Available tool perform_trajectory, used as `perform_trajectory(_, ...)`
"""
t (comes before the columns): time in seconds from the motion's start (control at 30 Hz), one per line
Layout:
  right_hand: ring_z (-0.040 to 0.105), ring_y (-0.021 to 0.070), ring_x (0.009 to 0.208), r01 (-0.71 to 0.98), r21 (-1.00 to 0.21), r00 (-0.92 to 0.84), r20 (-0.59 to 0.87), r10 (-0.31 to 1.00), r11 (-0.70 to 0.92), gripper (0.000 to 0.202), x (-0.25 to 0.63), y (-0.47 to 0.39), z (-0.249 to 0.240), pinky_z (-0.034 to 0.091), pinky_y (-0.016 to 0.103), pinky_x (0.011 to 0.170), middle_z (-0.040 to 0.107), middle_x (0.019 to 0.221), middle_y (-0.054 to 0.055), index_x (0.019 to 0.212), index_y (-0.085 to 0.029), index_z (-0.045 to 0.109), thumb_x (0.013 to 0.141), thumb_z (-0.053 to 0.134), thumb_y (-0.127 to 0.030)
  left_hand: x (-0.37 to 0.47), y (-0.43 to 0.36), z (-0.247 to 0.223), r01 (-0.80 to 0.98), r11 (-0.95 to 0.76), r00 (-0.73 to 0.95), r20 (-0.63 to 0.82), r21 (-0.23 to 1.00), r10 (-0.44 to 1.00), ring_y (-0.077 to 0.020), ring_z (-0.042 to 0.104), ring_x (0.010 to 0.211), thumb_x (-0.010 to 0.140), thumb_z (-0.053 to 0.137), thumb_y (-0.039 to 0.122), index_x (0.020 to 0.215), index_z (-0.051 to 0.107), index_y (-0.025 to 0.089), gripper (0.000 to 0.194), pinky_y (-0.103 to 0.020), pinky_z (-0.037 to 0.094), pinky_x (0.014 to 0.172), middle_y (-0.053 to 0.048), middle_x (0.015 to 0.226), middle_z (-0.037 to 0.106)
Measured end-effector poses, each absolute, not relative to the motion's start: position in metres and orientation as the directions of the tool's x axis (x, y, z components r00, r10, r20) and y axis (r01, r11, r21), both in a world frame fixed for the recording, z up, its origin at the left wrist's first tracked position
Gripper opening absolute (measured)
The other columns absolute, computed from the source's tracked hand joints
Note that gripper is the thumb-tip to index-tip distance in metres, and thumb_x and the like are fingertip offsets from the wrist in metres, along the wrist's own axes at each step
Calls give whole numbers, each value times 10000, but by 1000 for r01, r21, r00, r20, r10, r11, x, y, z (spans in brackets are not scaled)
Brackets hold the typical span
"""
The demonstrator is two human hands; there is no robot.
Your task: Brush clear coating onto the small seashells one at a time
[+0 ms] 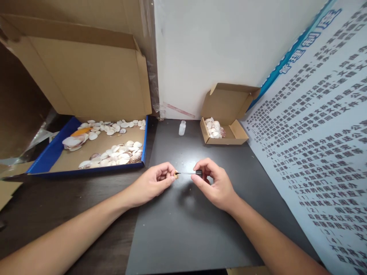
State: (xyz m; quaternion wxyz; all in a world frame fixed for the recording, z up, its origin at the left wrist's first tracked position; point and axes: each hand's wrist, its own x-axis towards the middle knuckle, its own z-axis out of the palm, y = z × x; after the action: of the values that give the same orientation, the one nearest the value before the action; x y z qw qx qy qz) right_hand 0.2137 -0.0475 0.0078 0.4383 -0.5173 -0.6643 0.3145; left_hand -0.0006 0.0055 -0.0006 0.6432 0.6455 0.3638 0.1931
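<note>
Between thumb and fingers, my left hand (156, 181) pinches a small yellowish-brown piece (176, 175), mostly hidden by the fingertips. My right hand (215, 183) is closed on the black cap of a thin brush (198, 173). The brush's pale stem points left, and its dark tip meets the small piece. Both hands are above the dark grey mat (172, 236). Beyond them a small whitish glass bottle (182, 128) stands upright with its neck uncapped.
At the left, an open blue-edged box (145, 143) holds many shells and an orange item (81, 132). A smaller open cardboard box (229, 141) with shells stands at the back right. A printed poster (323, 133) borders the mat's right side.
</note>
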Motion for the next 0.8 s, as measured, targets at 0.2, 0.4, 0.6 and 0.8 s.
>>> perform_trajectory(0.2,444,111,531,399,-876,-85,260,962,272,102,214,-48,10,397,229,505,449,625,-58,886,-221,547,852,617,-287,0,5,1,237,88,664,-227,968,713,-71,343,480,884,570,467,843,498,196,283,-211,265,462,86,597,408)
perform_trajectory(0.4,438,109,526,417,-869,-51,271,961,267,103,217,-48,11,388,235,516,446,629,-62,893,-226,543,856,623,-278,1,5,1,247,78,662,-227,966,714,-76,342,490,876,580,430,836,504,196,249,-216,271,473,87,600,409)
perform_trajectory(0.6,424,107,524,437,-869,-45,235,971,231,103,215,-47,11,377,231,507,426,628,-64,881,-220,539,861,618,-283,2,4,0,250,72,667,-226,966,710,-75,341,496,888,568,416,846,504,193,236,-213,277,471,85,615,407)
perform_trajectory(0.8,430,103,526,431,-867,-134,211,968,249,110,216,-48,12,371,227,513,431,626,-66,892,-212,550,849,637,-263,2,4,0,251,71,675,-227,965,702,-75,349,509,887,573,387,840,491,193,215,-207,300,475,84,634,412)
